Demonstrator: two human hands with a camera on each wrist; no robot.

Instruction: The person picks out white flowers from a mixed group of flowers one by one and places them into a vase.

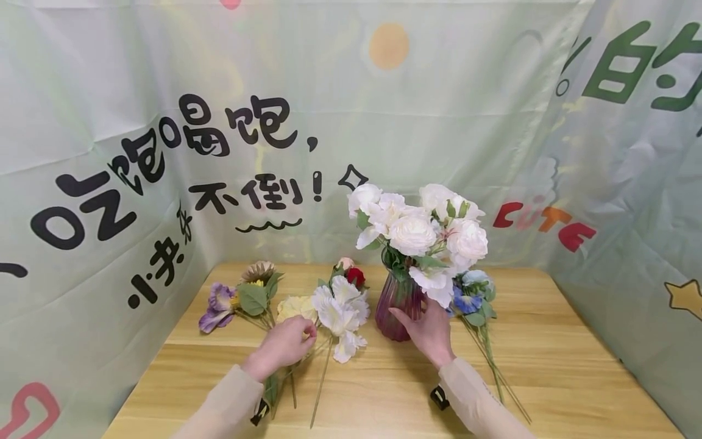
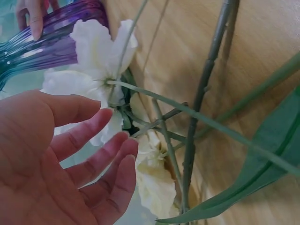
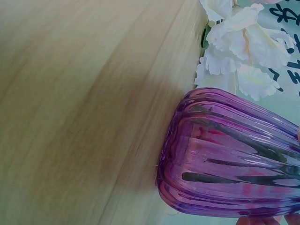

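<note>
A ribbed purple glass vase [image 1: 390, 308] stands on the table with white artificial flowers [image 1: 412, 235] in it. My right hand [image 1: 434, 334] grips the vase's side; in the right wrist view the stems show through the glass of the vase [image 3: 225, 154]. Over the loose stems hovers my left hand [image 1: 282, 346], its fingers loosely bent and holding nothing. Just beyond that hand lie a white flower spray [image 1: 342, 311] and a pale yellow flower [image 1: 296, 306]. The left wrist view shows green stems [image 2: 192, 136] and a long leaf [image 2: 262, 173] beside the left hand.
On the wooden table [image 1: 384, 402], a purple flower [image 1: 217, 308] and a brownish flower [image 1: 258, 271] lie at the left. A red flower [image 1: 355, 277] lies behind the white spray. Blue flowers [image 1: 467, 302] lie right of the vase. Printed cloth [image 1: 307, 67] surrounds the table.
</note>
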